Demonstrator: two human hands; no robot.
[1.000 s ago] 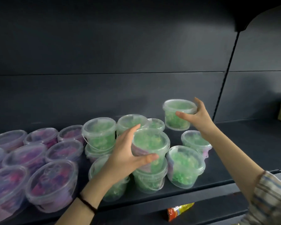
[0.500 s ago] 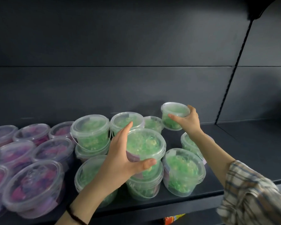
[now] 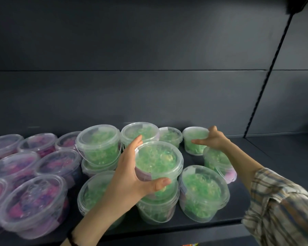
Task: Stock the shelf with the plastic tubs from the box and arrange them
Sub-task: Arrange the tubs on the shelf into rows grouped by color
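Note:
Clear plastic tubs with green contents stand in a cluster on the dark shelf (image 3: pixel 256 189). My left hand (image 3: pixel 132 173) grips a green tub (image 3: pixel 158 160) that sits stacked on a lower tub (image 3: pixel 156 208), thumb in front and fingers behind. My right hand (image 3: pixel 213 139) holds a smaller-looking green tub (image 3: pixel 194 139) at the back of the shelf, thumb on its front and fingers over the rim. That tub stands on the shelf beside another back tub (image 3: pixel 170 136). More green tubs sit at the front right (image 3: pixel 203 192) and the left (image 3: pixel 98 144).
Several tubs with pink and purple contents (image 3: pixel 34 201) fill the shelf's left part. A slotted upright (image 3: pixel 261 86) divides the back panel on the right; bare shelf lies beyond it. A colourful packet (image 3: pixel 190 244) peeks out below the shelf edge.
My right hand has lowered its green tub from the air down onto the back of the shelf. My left hand has kept its grip on the stacked tub.

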